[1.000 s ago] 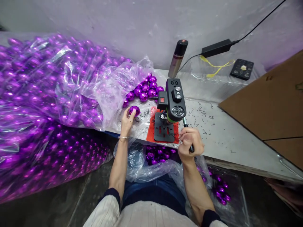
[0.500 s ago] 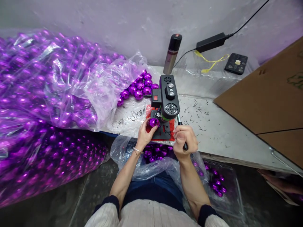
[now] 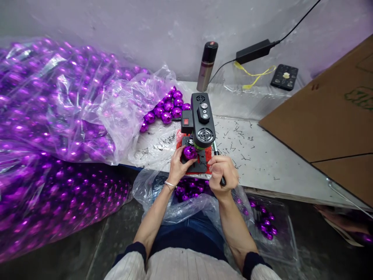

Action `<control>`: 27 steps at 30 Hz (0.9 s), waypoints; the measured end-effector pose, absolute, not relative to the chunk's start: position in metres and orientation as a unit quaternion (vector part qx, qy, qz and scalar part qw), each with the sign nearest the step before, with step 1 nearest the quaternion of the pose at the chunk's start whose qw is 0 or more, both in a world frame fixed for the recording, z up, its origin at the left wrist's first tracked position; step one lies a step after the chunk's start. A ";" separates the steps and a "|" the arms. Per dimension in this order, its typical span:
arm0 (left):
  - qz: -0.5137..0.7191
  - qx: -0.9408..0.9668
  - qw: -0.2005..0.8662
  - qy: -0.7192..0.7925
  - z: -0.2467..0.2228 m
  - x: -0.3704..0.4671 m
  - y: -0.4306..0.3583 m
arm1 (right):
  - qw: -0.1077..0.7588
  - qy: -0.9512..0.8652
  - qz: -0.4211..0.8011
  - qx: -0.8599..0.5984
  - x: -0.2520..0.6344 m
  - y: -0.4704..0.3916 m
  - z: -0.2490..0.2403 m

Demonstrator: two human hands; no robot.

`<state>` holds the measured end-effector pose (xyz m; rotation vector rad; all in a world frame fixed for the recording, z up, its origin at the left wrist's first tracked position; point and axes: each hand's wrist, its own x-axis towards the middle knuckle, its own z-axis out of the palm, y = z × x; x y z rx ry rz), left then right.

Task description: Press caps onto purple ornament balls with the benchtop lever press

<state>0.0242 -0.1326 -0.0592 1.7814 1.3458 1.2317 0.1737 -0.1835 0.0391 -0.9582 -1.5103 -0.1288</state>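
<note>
Between the thumb and fingers of my left hand (image 3: 179,163) is a shiny purple faceted ball (image 3: 190,152), held just in front of a small black bench drill press (image 3: 203,120). Its round front end overhangs the ball's right side. My right hand (image 3: 223,174) is wrapped around the black-gripped lever (image 3: 216,149) on the press's right. Under the machine lies a red mat (image 3: 208,157) with the slotted black base plate (image 3: 199,166) on top. Whether the ball touches the drill or the plate, I cannot tell.
Large clear bags of purple balls (image 3: 67,105) fill the left, with loose balls (image 3: 166,117) spilling behind the press. Dark shavings litter the white table (image 3: 253,171). A spray can (image 3: 207,66), power adapter (image 3: 253,51) and cardboard box (image 3: 329,112) stand around. An open plastic bag (image 3: 186,208) covers my lap.
The ball in my left hand has turned, so the dark spot on its top no longer shows. My right hand stays on the lever. The whole view has shifted slightly.
</note>
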 end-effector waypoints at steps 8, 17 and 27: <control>0.439 0.706 0.254 0.494 -0.061 0.037 -0.134 | 0.647 -0.627 -0.039 -0.431 0.169 -0.180 0.048; 0.443 0.699 0.258 0.499 -0.058 0.045 -0.136 | 0.641 -0.634 -0.048 -0.430 0.170 -0.179 0.059; 0.446 0.696 0.242 0.508 -0.069 0.046 -0.136 | 0.625 -0.646 -0.052 -0.436 0.173 -0.183 0.041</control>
